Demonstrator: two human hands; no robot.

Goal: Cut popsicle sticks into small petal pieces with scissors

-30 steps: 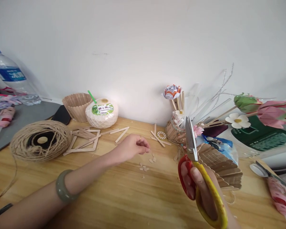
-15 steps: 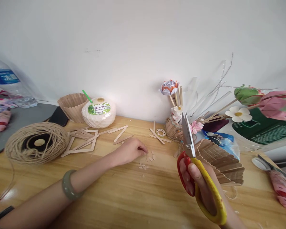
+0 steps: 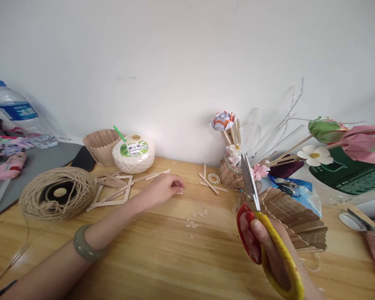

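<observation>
My left hand (image 3: 165,188) is low over the table with its fingers curled. At its fingertips shows the pale end of a wooden craft stick (image 3: 179,193); the rest is hidden by the hand. More craft sticks (image 3: 151,176) lie just behind my wrist. My right hand (image 3: 264,236) grips scissors (image 3: 251,189) by their red and yellow handles, blades pointing up and almost together. Small cut wooden bits (image 3: 192,225) are scattered on the table between my hands.
To the left are a twine ball (image 3: 58,193), a stick frame (image 3: 112,203), a pleated wooden basket (image 3: 101,146) and a white coconut (image 3: 133,154) with a green straw. At right stand a flower-filled pot (image 3: 231,168) and another stick basket (image 3: 296,218). A wall closes the back.
My left hand has moved left from beside the cut bits to the craft sticks. The right hand still holds the scissors upright. The view has shifted slightly.
</observation>
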